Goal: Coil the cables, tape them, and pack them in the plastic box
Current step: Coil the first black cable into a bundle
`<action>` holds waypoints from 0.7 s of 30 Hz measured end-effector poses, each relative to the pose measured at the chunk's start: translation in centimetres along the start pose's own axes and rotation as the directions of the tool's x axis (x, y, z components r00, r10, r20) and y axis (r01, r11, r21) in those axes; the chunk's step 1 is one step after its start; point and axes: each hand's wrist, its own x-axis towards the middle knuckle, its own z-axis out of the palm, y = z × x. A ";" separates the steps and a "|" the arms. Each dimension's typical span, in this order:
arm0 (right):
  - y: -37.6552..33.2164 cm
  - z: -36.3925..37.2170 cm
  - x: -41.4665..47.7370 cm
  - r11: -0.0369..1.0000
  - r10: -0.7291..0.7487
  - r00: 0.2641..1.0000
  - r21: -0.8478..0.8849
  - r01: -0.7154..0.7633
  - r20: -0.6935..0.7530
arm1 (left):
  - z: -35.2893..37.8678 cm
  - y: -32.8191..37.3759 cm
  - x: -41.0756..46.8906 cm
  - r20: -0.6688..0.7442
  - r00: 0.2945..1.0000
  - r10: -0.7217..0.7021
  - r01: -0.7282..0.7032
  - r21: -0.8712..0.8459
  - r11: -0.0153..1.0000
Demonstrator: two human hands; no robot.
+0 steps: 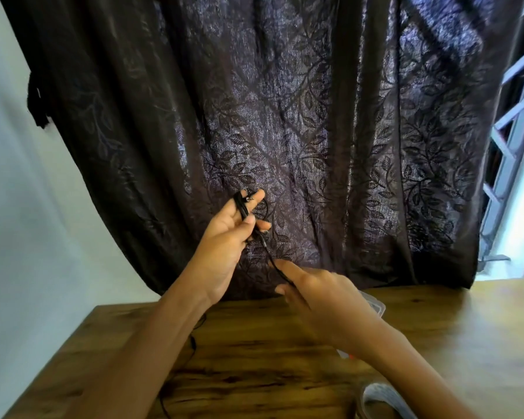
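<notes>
My left hand (229, 237) is raised above the wooden table (254, 358) with a thin black cable (268, 252) wound in several turns round its upright fingers; the thumb presses the turns. The cable runs down to my right hand (318, 294), which pinches it between forefinger and thumb. The loose rest of the cable trails over the table under my left forearm. A clear plastic box (375, 303) shows only as a corner behind my right hand. A roll of tape (375, 397) lies at the bottom edge, partly behind my right forearm.
A dark leaf-patterned curtain (285, 116) hangs right behind the table's far edge. A window grille (508, 146) is at the right and a white wall (28, 237) at the left. A small red and white object (347, 355) peeks out under my right wrist.
</notes>
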 end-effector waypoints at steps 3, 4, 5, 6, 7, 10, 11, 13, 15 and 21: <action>0.3 -0.3 0.5 0.954 -0.227 0.961 -0.235 0.186 -0.158 | 0.4 -0.2 -0.1 0.019 0.999 0.045 -0.048 0.174 0.984; 0.4 -0.6 0.7 0.945 -0.255 0.952 -0.254 0.208 -0.171 | 0.5 -0.3 -0.2 0.033 0.998 0.059 -0.065 0.218 0.974; 0.4 -1.1 0.9 0.942 -0.265 0.952 -0.251 0.223 -0.152 | 0.5 -0.4 -0.2 0.056 0.996 0.071 -0.083 0.245 0.966; 0.2 -1.7 1.0 0.944 -0.268 0.954 -0.232 0.233 -0.132 | 0.5 -0.5 -0.3 0.082 0.994 0.077 -0.096 0.256 0.962; -0.1 -2.7 1.1 0.952 -0.267 0.957 -0.186 0.244 -0.109 | 0.5 -0.7 -0.4 0.103 0.992 0.077 -0.101 0.262 0.960; -0.5 -5.0 1.5 0.966 -0.259 0.962 0.004 0.260 -0.085 | 0.7 -0.8 -0.6 0.168 0.985 0.037 -0.072 0.210 0.975; -0.5 -5.6 1.8 0.962 -0.260 0.963 0.059 0.265 -0.074 | 0.9 -0.8 -0.7 0.181 0.983 0.019 -0.052 0.178 0.983; -0.1 -6.6 2.6 0.956 -0.264 0.962 0.115 0.271 -0.076 | 1.3 -0.9 -1.1 0.209 0.978 -0.024 -0.010 0.159 0.987; 0.1 -7.6 3.2 0.952 -0.259 0.963 0.145 0.268 -0.075 | 1.6 -0.8 -1.6 0.214 0.974 -0.080 0.040 0.184 0.982; 1.3 -8.7 4.6 0.917 -0.190 0.974 0.332 0.220 -0.122 | 2.0 -0.2 -2.6 0.291 0.950 -0.114 0.108 0.035 0.994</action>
